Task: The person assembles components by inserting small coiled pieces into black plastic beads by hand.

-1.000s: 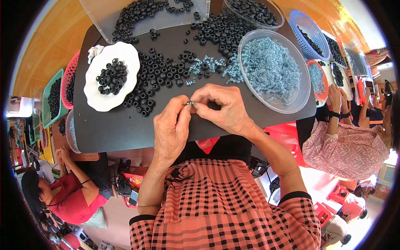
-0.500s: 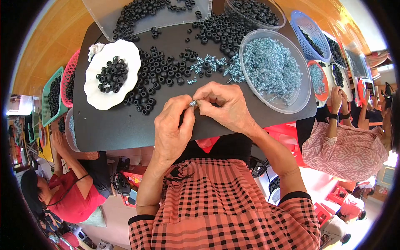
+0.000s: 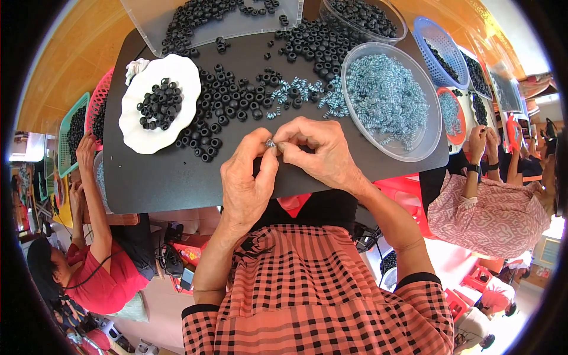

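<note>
Over the near part of the dark table, my left hand [image 3: 245,168] pinches a small shiny coil spring [image 3: 270,143] between thumb and forefinger. Thumb and forefinger of my right hand [image 3: 319,148] close on it from the other side; fingertips hide part of it. Beyond my hands lie scattered black round plastic pieces with holes [image 3: 236,97], and a small heap of bluish coil springs [image 3: 302,89]. A white wavy-edged plate [image 3: 133,133] at the left holds more black pieces. To the right stands a clear round tub [image 3: 436,133] full of springs.
A clear plastic bin [image 3: 142,29] and a clear bowl [image 3: 404,29] of black pieces stand at the table's far side. Co-workers sit at left [image 3: 112,278] and right [image 3: 491,213]. A blue basket [image 3: 421,26] is beyond the tub.
The spring has turned between my fingers and shifted slightly left and up. The co-worker at left has raised a hand toward the pink basket.
</note>
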The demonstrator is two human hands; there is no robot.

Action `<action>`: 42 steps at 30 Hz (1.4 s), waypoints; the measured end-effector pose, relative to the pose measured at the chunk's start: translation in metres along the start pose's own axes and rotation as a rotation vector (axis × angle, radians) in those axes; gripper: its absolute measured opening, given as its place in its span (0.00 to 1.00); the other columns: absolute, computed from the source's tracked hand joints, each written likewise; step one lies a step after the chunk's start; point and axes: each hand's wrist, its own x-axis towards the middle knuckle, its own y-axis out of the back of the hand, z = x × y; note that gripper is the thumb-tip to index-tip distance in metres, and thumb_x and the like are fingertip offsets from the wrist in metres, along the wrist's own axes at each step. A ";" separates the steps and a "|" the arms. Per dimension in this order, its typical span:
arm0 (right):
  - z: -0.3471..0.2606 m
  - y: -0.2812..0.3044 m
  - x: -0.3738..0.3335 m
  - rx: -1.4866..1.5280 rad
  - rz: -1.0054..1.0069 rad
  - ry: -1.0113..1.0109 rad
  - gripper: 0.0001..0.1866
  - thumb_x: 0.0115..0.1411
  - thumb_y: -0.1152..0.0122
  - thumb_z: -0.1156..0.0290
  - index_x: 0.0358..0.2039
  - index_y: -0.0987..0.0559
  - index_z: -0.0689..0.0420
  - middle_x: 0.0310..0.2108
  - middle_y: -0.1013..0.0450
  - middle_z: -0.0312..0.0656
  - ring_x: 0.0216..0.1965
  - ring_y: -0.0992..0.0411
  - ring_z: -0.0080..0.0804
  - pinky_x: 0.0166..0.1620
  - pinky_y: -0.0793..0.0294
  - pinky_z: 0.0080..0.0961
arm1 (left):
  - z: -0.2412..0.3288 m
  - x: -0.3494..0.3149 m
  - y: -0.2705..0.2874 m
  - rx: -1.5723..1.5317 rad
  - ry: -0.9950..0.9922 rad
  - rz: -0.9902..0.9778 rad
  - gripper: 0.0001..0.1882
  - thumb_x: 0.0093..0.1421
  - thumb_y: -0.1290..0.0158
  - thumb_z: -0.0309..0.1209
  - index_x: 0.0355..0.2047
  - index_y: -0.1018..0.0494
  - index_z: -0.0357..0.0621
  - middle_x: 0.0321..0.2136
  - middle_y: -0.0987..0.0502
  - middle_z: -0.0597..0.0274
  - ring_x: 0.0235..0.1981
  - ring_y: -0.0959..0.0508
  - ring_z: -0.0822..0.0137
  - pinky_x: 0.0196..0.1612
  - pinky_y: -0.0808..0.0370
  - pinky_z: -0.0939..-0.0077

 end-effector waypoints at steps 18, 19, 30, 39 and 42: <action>0.001 0.000 0.001 0.046 0.018 -0.012 0.05 0.54 0.38 0.79 0.33 0.23 0.63 0.26 0.25 0.34 0.27 0.28 0.16 0.31 0.27 0.17 | -0.003 0.006 -0.002 0.206 -0.214 0.018 0.12 0.51 0.44 0.15 0.37 0.27 0.34 0.30 0.22 0.50 0.35 0.21 0.53 0.38 0.24 0.66; 0.001 0.001 0.000 0.020 0.018 -0.009 0.05 0.54 0.39 0.79 0.33 0.23 0.63 0.25 0.25 0.34 0.27 0.28 0.16 0.31 0.27 0.17 | -0.004 0.006 -0.001 0.205 -0.214 0.015 0.12 0.51 0.44 0.15 0.37 0.27 0.34 0.30 0.22 0.50 0.35 0.21 0.53 0.38 0.24 0.66; -0.002 0.000 0.000 0.019 0.021 0.002 0.05 0.55 0.39 0.79 0.33 0.22 0.63 0.24 0.25 0.34 0.26 0.28 0.15 0.31 0.27 0.16 | -0.006 0.004 0.002 0.163 -0.180 0.004 0.10 0.54 0.46 0.17 0.38 0.27 0.35 0.32 0.23 0.56 0.31 0.21 0.66 0.36 0.26 0.76; 0.001 -0.002 0.000 0.043 0.044 0.023 0.03 0.54 0.38 0.79 0.30 0.21 0.63 0.24 0.25 0.35 0.25 0.28 0.16 0.30 0.27 0.16 | 0.000 0.003 0.006 0.021 0.015 -0.078 0.05 0.61 0.48 0.22 0.37 0.27 0.35 0.26 0.22 0.61 0.26 0.25 0.77 0.32 0.28 0.80; -0.002 0.000 0.000 0.007 0.035 0.043 0.03 0.54 0.38 0.79 0.30 0.21 0.63 0.24 0.25 0.35 0.25 0.28 0.15 0.30 0.27 0.16 | -0.001 0.005 0.006 -0.019 0.003 -0.100 0.05 0.62 0.50 0.22 0.39 0.28 0.35 0.25 0.22 0.58 0.26 0.23 0.72 0.30 0.27 0.78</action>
